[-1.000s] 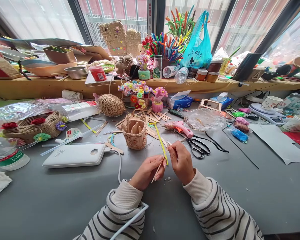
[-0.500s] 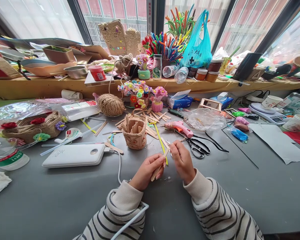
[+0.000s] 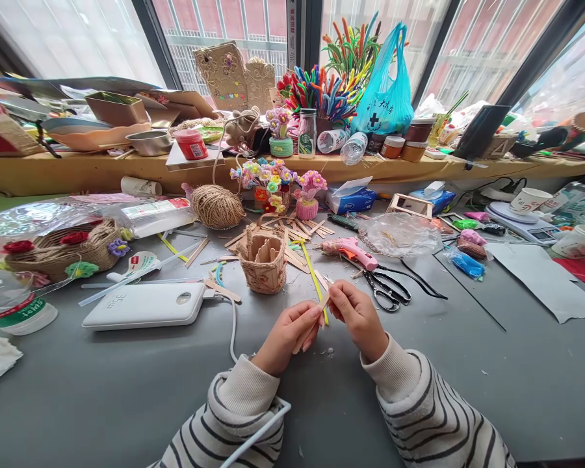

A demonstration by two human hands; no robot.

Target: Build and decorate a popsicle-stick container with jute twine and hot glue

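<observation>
Both hands meet over the grey table near its front edge. My left hand (image 3: 288, 334) is closed around a flat wooden craft stick (image 3: 316, 320) that slants up to the right. My right hand (image 3: 357, 316) pinches the stick's upper end between thumb and fingertips. Just beyond the hands a yellow strip (image 3: 313, 276) lies on the table. A small basket made of sticks and twine (image 3: 264, 262) stands behind them, with loose wooden sticks (image 3: 299, 229) scattered further back.
A pink glue gun (image 3: 350, 249) and black scissors (image 3: 386, 291) lie right of the hands. A white power bank (image 3: 147, 305) with its cable sits to the left, a twine ball (image 3: 217, 205) and a woven basket (image 3: 63, 249) beyond. Craft clutter fills the window sill.
The right hand has slid down along the stick and closed in on the left hand; the stick now shows shorter between them. The rest of the table is unchanged.
</observation>
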